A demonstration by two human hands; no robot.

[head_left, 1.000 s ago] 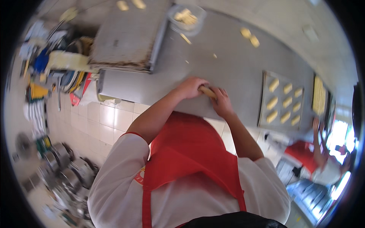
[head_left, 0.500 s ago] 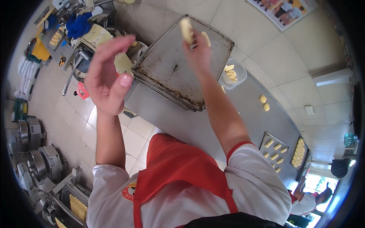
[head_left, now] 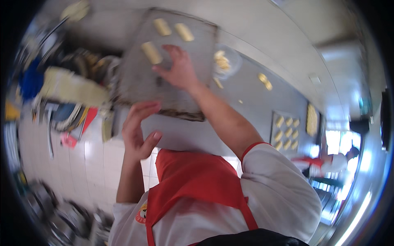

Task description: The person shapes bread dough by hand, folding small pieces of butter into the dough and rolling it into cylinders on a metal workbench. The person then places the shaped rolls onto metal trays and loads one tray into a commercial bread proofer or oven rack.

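Note:
A worn metal baking tray point(head_left: 180, 90) lies on the table ahead of me. Three oblong pale-yellow dough pieces rest on it: one at the far left point(head_left: 162, 27), one to its right point(head_left: 184, 32) and a nearer dough piece point(head_left: 152, 53). My right hand point(head_left: 180, 69) is over the tray with its fingers spread, just right of the nearest piece. Blur hides whether the fingertips touch it. My left hand point(head_left: 137, 131) hovers by the tray's near edge, thumb apart from the fingers, holding nothing.
A clear tub point(head_left: 234, 61) of dough pieces stands right of the tray, with loose dough pieces point(head_left: 265, 81) beyond. Farther right are a tray of shaped pieces point(head_left: 283, 130) and a fuller tray point(head_left: 311, 119). Machinery with a dough sheet point(head_left: 67, 86) is at left. Another person point(head_left: 336, 162) stands far right.
My right hand has let go of the dough piece it held, which lies on the tray with the others. My left hand has lowered toward the tray's near edge. The view has turned.

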